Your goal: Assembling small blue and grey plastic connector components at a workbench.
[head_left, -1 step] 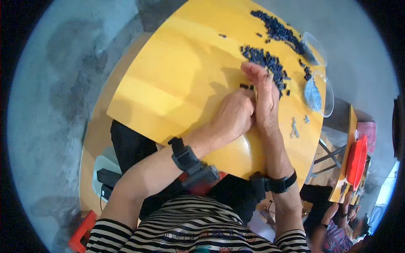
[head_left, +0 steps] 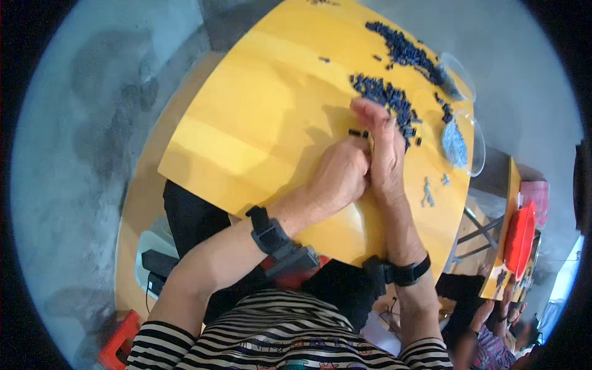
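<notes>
Over the yellow table my left hand (head_left: 339, 169) is closed in a fist, its knuckles against my right palm. Whatever it grips, if anything, is hidden. My right hand (head_left: 387, 157) stands on edge beside it, fingers stretched out and together, bent slightly toward the left. Just beyond the fingertips lies a heap of small black block-like pieces (head_left: 376, 90), and a few loose black pieces (head_left: 355, 132) are close to the left fist. Right of my right hand, some small silvery pieces, perhaps screws, (head_left: 428, 192) lie on the table.
A second heap of black pieces (head_left: 404, 50) reaches a tipped clear tub (head_left: 465, 77). Another clear tub (head_left: 480, 145) holds small silvery pieces (head_left: 455, 145). At the right stand another table with a red basin (head_left: 520, 240) and a person in a patterned top (head_left: 493, 353).
The view has shifted slightly, so the table sits a little lower and some small pieces show at its far edge. Both hands keep their pose against each other.
</notes>
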`<move>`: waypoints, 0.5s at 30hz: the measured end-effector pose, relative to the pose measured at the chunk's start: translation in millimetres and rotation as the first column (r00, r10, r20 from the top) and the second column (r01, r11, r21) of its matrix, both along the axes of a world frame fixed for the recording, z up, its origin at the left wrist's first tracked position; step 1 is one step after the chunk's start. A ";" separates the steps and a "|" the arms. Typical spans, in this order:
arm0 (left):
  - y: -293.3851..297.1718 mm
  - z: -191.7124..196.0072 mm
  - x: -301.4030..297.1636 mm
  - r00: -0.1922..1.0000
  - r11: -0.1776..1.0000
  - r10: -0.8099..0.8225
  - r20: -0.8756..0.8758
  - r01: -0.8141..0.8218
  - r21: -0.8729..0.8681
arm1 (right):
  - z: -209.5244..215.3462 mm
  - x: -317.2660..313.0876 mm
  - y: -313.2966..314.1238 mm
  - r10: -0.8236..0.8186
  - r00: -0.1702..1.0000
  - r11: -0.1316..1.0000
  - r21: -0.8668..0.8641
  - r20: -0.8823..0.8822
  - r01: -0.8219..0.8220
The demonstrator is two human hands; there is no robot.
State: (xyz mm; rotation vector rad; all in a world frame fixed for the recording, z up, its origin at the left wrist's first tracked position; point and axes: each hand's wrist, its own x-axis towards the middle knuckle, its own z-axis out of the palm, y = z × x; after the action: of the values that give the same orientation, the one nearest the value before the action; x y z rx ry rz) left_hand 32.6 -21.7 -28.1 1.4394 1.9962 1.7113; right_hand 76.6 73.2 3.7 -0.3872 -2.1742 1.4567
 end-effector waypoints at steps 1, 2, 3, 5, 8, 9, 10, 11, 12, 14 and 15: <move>-2.4 -1.8 1.1 1.000 0.997 -0.006 0.000 0.006 -0.072 | 0.1 2.6 -1.9 0.017 0.999 1.000 0.002 -0.029 -0.017; -4.3 -2.9 1.8 1.000 0.989 -0.008 0.002 0.008 -0.145 | 0.8 3.9 -4.0 0.032 0.999 0.999 -0.022 -0.043 -0.033; -3.1 -3.3 2.4 1.000 0.992 0.003 -0.023 -0.006 -0.126 | -3.8 5.1 -0.1 0.020 0.999 1.000 -0.022 -0.040 -0.021; -2.2 -2.6 2.7 0.999 0.996 -0.042 -0.001 0.041 -0.079 | -2.5 7.9 1.1 0.017 1.000 0.999 0.046 -0.026 -0.016; -4.1 2.1 1.6 0.999 0.994 -0.028 -0.023 0.026 -0.102 | 0.0 5.4 -2.0 -0.070 0.994 0.998 0.000 -0.089 0.070; -4.8 2.0 1.5 0.998 0.994 -0.057 -0.035 0.054 -0.090 | 2.4 4.7 -3.3 -0.063 0.994 0.998 -0.005 -0.091 0.062; -4.8 1.3 0.8 0.997 0.991 -0.070 -0.046 0.064 -0.121 | 6.5 4.6 -4.7 -0.059 0.995 0.998 0.011 -0.085 0.060; -5.2 -0.1 1.0 0.997 0.990 -0.064 -0.046 0.058 -0.128 | 9.0 4.7 -5.3 -0.057 0.995 0.998 0.026 -0.078 0.059; -4.6 3.7 1.0 0.999 0.991 -0.045 -0.024 0.042 -0.126 | 10.3 4.7 -2.0 -0.023 1.000 0.998 0.060 -0.020 0.024; -3.7 4.1 0.2 1.000 0.992 -0.023 0.000 0.022 -0.128 | 7.0 5.4 -0.4 -0.003 1.000 0.997 0.074 -0.024 0.005; -3.2 3.4 0.0 0.999 0.992 -0.045 0.008 0.046 -0.116 | 6.0 5.8 -0.2 0.015 0.999 0.995 0.094 -0.029 -0.012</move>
State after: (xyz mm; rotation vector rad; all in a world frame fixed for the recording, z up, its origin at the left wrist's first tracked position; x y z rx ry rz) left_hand 32.6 -24.9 -24.6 1.4286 2.0082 1.5513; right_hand 82.4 73.0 9.7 -0.3162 -2.2162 1.3529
